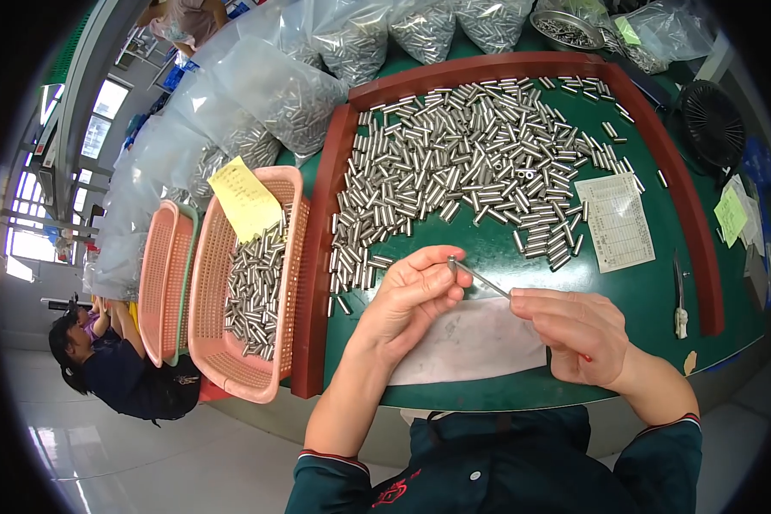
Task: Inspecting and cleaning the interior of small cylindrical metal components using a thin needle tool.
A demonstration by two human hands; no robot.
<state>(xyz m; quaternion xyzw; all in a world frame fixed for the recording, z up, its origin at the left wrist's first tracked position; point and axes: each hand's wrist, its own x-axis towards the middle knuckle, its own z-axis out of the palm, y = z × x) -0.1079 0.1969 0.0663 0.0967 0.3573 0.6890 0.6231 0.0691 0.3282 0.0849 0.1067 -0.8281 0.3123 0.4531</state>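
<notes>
Hands meet just below the heap of metal cylinders on the green table. Left hand pinches a small metal sleeve; right hand, fingers closed, grips a thin rod touching it.

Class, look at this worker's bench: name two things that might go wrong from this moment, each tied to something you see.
1. The left hand pinches a small metal sleeve on the thin rod held by the right hand; it may slip off.
2. The pile of loose sleeves lies close by; a sleeve could nudge some and send them rolling.
</notes>
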